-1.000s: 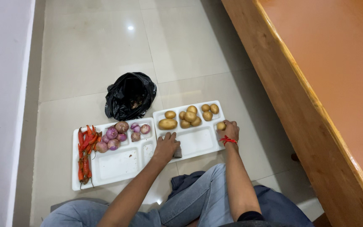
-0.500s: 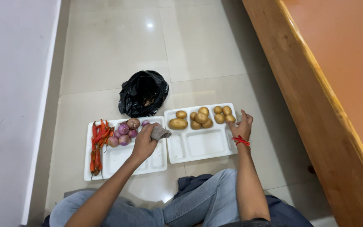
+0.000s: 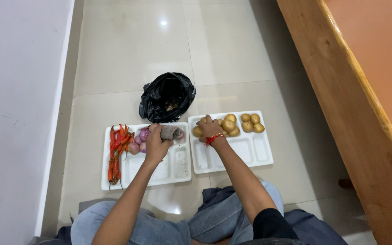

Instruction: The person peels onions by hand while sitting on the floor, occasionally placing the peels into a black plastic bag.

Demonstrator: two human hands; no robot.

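glossy cream tile floor [image 3: 128,54], white wall [image 3: 19,113], wooden table [image 3: 364,90].

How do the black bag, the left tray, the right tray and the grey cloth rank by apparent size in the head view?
1-2. left tray and right tray: they look alike, so no ranking between them.
3. black bag, smaller than either tray.
4. grey cloth, smallest, bunched in the left hand.

The right hand [image 3: 210,128] crossed from the tray's right edge onto the left potatoes [image 3: 199,131].
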